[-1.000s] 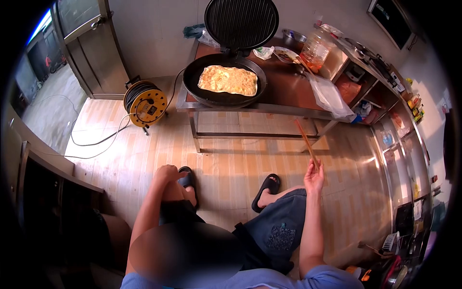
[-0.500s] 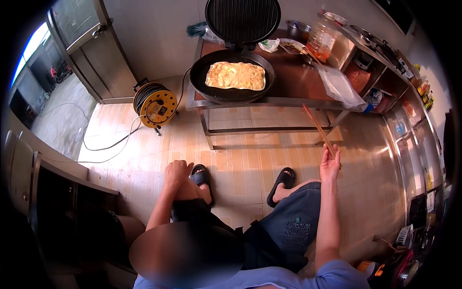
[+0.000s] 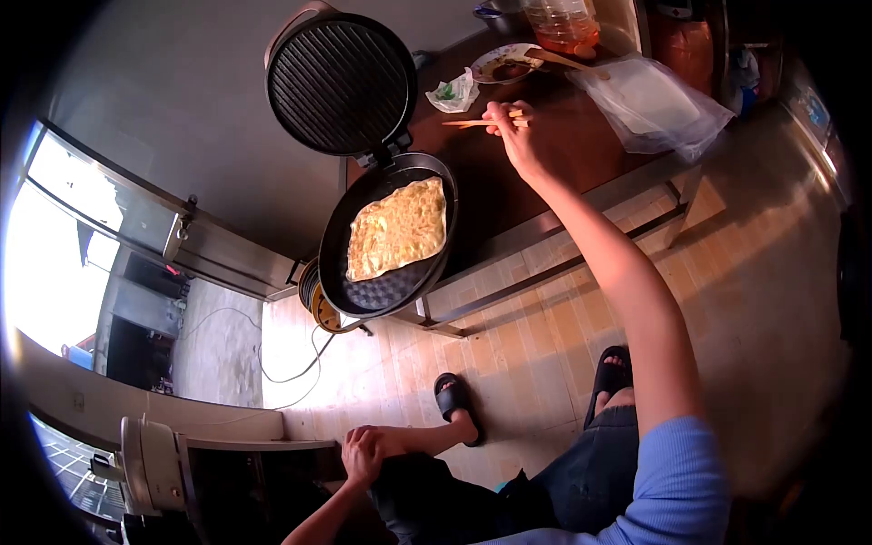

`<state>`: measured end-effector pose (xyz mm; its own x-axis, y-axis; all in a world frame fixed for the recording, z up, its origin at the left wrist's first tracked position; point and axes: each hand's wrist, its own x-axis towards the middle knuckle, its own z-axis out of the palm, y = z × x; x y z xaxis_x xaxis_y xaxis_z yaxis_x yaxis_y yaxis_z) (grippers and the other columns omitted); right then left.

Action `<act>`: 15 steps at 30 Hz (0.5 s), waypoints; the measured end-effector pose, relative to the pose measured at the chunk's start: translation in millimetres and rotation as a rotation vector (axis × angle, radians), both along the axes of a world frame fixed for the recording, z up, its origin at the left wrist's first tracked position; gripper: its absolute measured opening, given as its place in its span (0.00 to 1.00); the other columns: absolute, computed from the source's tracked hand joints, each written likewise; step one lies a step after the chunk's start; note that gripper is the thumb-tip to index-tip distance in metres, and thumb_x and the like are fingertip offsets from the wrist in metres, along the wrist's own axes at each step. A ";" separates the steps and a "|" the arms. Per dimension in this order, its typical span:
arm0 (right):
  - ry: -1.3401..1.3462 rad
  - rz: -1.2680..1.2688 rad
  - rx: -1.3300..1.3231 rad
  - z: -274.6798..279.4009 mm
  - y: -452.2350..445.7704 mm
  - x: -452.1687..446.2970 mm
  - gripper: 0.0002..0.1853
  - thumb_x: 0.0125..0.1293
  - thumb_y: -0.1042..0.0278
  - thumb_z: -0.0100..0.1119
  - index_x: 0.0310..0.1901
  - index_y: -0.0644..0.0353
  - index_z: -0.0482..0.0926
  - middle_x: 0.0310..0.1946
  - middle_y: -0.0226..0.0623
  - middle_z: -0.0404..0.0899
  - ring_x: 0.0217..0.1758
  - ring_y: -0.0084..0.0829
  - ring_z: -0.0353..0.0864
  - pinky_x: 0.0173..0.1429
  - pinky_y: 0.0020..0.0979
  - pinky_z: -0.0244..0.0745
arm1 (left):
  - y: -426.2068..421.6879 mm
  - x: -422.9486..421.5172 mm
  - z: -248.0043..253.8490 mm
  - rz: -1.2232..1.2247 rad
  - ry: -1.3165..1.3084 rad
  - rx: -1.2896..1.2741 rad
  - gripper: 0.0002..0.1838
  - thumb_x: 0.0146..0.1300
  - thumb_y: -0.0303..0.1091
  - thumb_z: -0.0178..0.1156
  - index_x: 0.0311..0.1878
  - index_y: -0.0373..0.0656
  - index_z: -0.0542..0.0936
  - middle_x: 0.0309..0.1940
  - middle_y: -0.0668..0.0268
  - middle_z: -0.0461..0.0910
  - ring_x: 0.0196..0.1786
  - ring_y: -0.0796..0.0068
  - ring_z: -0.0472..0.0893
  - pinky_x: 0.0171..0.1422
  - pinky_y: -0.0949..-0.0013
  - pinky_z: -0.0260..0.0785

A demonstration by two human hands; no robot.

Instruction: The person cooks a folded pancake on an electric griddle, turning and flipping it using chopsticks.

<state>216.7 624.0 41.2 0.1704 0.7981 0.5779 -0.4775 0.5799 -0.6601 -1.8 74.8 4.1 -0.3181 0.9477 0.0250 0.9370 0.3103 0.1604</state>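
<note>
My right hand is closed around a pair of chopsticks, held over the brown table with the tips pointing left, apart from the pan. A rectangular, lightly browned flatbread lies in the black electric griddle, left of that hand. The griddle's ridged lid stands raised behind it. On my knee rests my left hand, fingers lying over it with nothing visible in them.
A plate with dark sauce, a crumpled white wrapper, a wooden-handled utensil, a plastic bag and a jar of reddish liquid are on the table. A cable reel stands on the floor below.
My right hand has risen from beside my knee to over the table, carrying the chopsticks. My view has tilted and come closer to the griddle. The left hand stays on the knee.
</note>
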 end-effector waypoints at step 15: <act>-1.722 -0.496 0.598 -39.1 59.8 -44.6 0.05 0.55 0.67 0.51 0.30 0.50 0.79 0.30 0.30 0.77 0.37 0.32 0.77 0.41 0.34 0.72 | 29.1 -5.9 -3.4 -0.034 0.033 -0.168 0.15 0.47 0.40 0.51 0.36 0.42 0.78 0.42 0.60 0.76 0.50 0.56 0.71 0.57 0.60 0.62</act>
<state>172.0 683.7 2.1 -0.6977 0.5214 0.4913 0.6549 0.7422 0.1424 -7.7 103.9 0.7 -0.2871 0.9497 -0.1249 0.9514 0.2979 0.0779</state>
